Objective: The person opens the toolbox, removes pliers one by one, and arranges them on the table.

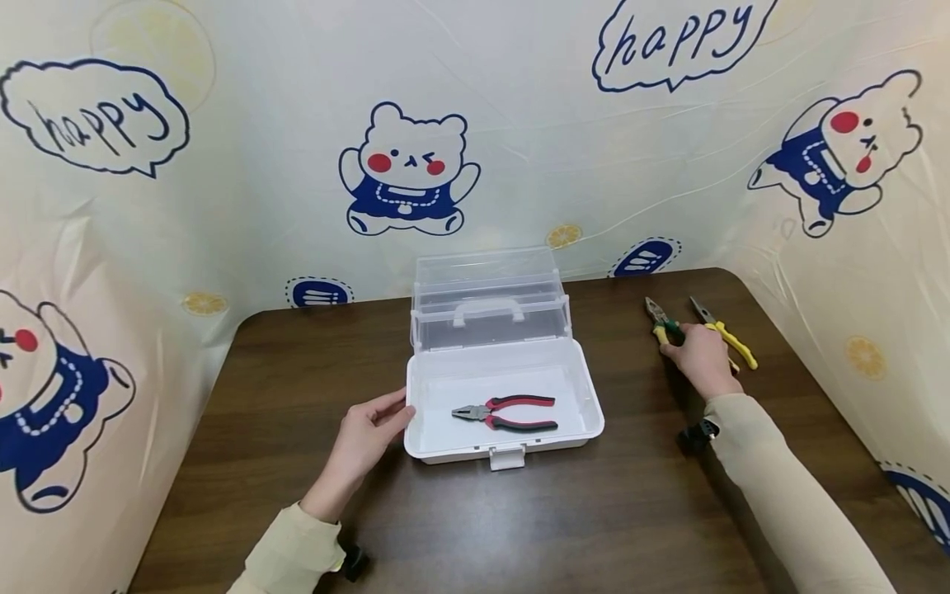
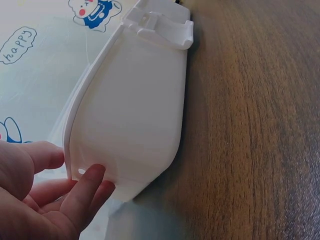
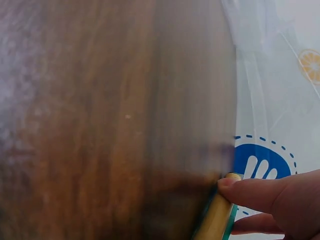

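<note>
A white plastic toolbox [image 1: 596,412] stands on the table with its clear lid [image 1: 486,280] swung up at the back. Combination pliers with red and black handles [image 1: 524,426] lie inside, their head toward the left. My left hand [image 1: 359,441] holds the left wall of the box, thumb at the rim and fingers on the outside, as the left wrist view also shows. At the right, my right hand [image 1: 703,361] grips pliers with yellow and green handles [image 1: 660,333]; their head points away. In the right wrist view my thumb presses on the yellow handle [image 3: 216,217].
Long-nose pliers with yellow handles [image 1: 736,345] lie just right of my right hand. A brown wooden table [image 1: 312,355] carries everything. Behind and at both sides hangs a pale sheet [image 1: 282,148] printed with bears, and the table's back edge runs along it.
</note>
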`<state>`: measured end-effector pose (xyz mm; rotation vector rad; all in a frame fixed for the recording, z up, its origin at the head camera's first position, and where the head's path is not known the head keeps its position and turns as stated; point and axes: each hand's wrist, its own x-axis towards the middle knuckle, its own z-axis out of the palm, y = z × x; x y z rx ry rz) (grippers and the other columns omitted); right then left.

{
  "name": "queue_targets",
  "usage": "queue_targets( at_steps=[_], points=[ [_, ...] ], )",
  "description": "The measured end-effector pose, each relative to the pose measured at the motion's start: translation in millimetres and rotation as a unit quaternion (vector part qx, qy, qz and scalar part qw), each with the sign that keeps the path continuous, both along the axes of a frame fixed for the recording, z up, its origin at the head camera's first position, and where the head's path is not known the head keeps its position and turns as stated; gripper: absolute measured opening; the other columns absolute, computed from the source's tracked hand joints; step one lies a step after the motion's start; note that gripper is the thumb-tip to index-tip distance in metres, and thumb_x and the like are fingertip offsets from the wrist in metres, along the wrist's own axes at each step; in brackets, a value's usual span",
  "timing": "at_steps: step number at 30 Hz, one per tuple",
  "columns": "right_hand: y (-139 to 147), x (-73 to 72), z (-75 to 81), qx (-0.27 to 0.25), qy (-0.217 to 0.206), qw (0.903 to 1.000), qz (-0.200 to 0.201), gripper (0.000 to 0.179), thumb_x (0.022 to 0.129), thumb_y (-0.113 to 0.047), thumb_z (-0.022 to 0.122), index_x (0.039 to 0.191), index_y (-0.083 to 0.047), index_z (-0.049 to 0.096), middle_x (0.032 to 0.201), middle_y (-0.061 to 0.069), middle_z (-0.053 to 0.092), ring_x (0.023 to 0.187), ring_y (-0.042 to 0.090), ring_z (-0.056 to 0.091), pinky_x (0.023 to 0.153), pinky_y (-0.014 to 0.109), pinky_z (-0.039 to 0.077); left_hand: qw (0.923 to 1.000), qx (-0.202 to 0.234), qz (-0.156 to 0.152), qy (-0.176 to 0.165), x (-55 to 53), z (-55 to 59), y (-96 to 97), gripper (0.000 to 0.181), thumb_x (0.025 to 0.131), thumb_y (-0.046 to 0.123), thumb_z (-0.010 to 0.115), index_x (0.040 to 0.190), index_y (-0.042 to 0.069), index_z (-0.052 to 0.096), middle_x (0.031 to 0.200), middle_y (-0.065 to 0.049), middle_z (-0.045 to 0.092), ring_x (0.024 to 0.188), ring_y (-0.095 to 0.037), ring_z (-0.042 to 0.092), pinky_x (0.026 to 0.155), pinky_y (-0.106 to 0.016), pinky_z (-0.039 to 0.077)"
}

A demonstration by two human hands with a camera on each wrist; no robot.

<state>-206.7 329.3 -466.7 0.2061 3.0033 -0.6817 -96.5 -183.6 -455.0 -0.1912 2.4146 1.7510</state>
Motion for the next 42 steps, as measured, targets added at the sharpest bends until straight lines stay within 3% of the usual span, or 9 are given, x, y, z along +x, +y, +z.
queue_targets(
  at_steps=[11, 19, 31, 37, 42],
  points=[
    [2.7, 3.7, 2.9, 0.003, -0.028, 0.9996, -0.005, 0.064, 0.099, -0.025, 0.069, 0.144, 0.016, 0.048, 0.140, 0.042, 0.050, 0.125, 0.062, 0.048, 0.104, 0.072, 0.041, 1.0000, 0.004, 0.001, 0.002, 0.7, 1.2, -0.8, 0.045, 0.099, 0.009, 0.072, 0.141, -0.004, 0.062, 0.130, -0.026, 0.068, 0.110, -0.031, 0.072, 0.082, -0.031, 0.063],
    [3.7, 4.5, -0.8, 0.012, -0.010, 0.9998, -0.011, 0.063, 0.098, -0.025, 0.069, 0.140, 0.018, 0.050, 0.136, 0.044, 0.051, 0.119, 0.061, 0.051, 0.099, 0.070, 0.044, 1.0000, 0.010, -0.001, 0.003, 2.1, 2.4, -0.1, 0.045, 0.099, 0.010, 0.072, 0.141, -0.004, 0.062, 0.131, -0.026, 0.068, 0.110, -0.028, 0.072, 0.081, -0.030, 0.063],
    [4.1, 9.0, -0.2, 0.011, -0.008, 0.9998, -0.015, 0.063, 0.099, -0.026, 0.069, 0.140, 0.018, 0.051, 0.137, 0.043, 0.052, 0.119, 0.060, 0.051, 0.102, 0.071, 0.042, 1.0000, 0.000, 0.000, 0.001, 0.8, -1.8, -0.2, 0.044, 0.099, 0.008, 0.071, 0.141, -0.004, 0.062, 0.129, -0.025, 0.069, 0.108, -0.029, 0.072, 0.081, -0.030, 0.063],
    [6.1, 10.3, 1.1, 0.010, 0.006, 0.9999, -0.005, 0.062, 0.099, -0.027, 0.069, 0.137, 0.019, 0.052, 0.132, 0.043, 0.055, 0.113, 0.057, 0.056, 0.098, 0.069, 0.046, 1.0000, 0.000, -0.002, 0.004, 0.7, -0.3, -0.8, 0.045, 0.099, 0.009, 0.071, 0.141, -0.003, 0.062, 0.129, -0.025, 0.069, 0.109, -0.030, 0.072, 0.082, -0.031, 0.063],
    [6.3, 14.5, 3.9, 0.009, 0.047, 0.9987, 0.018, 0.055, 0.101, -0.024, 0.067, 0.134, 0.018, 0.055, 0.128, 0.042, 0.059, 0.111, 0.058, 0.058, 0.097, 0.069, 0.048, 1.0000, 0.001, -0.003, 0.005, 0.8, 0.4, -1.2, 0.044, 0.099, 0.009, 0.071, 0.141, -0.004, 0.062, 0.129, -0.026, 0.069, 0.109, -0.030, 0.072, 0.082, -0.032, 0.063]
  ],
)
